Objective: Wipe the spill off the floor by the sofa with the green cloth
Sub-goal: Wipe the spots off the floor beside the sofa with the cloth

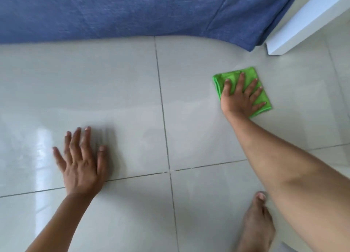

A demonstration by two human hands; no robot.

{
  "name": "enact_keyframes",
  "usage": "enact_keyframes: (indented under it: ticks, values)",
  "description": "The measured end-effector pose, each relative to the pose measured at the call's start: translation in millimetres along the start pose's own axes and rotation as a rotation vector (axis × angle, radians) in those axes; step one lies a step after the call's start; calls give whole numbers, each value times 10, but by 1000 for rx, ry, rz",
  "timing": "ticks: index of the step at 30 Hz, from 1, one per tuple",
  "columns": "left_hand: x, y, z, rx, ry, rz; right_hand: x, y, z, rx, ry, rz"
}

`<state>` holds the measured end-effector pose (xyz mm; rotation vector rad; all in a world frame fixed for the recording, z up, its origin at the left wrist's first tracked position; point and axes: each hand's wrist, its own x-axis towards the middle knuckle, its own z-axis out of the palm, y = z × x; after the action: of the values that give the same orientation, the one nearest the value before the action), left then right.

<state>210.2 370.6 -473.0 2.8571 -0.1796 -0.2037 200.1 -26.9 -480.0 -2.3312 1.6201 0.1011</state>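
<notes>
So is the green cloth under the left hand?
No, the green cloth lies flat under the right hand, while the left hand rests on the bare floor tile.

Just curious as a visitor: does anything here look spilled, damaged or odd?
Nothing stands out. The right hand presses the green cloth flat on the floor near the blue sofa cover; no spill or damage shows.
</notes>
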Motion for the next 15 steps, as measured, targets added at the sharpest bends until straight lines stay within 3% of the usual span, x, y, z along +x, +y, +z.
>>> enact_keyframes:
  ticks: [5,11,15]
  values:
    - [23,-743,-204,52,71,-299,-93,-1007,230,-76,-74,-301]
    - [27,-887,-160,117,34,-332,-730,-2009,606,-165,-160,-687]
    - [35,-880,-166,118,7,-349,-1447,-2236,792,-207,-232,-996]
